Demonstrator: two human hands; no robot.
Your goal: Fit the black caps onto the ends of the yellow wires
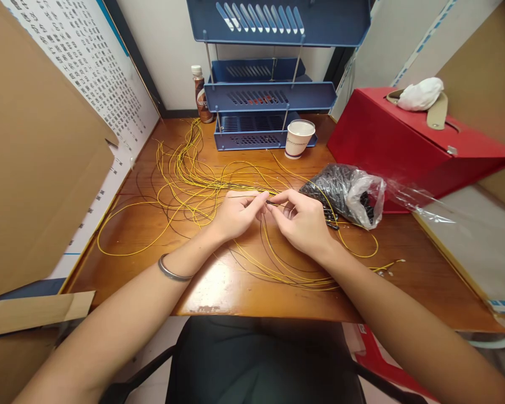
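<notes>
Over the middle of the desk my left hand (240, 214) and my right hand (302, 217) meet fingertip to fingertip, both closed in a pinch. Between them is a small black connector (269, 202), with a thin wire running from it. My left fingers hold the wire side and my right thumb and forefinger grip the connector; its far end is partly hidden by the fingers. Long yellow and dark wires (189, 163) lie in loose loops behind and to the left. More wires (294, 279) curve across the desk in front of my hands.
Right of my hands lies a clear plastic bag (340, 188) of small black parts, some loose beside it. A red box (408, 146) stands behind it. At the back are a blue tray rack (273, 96), a paper cup (299, 140) and a bottle (201, 98). Cardboard (37, 168) borders the left.
</notes>
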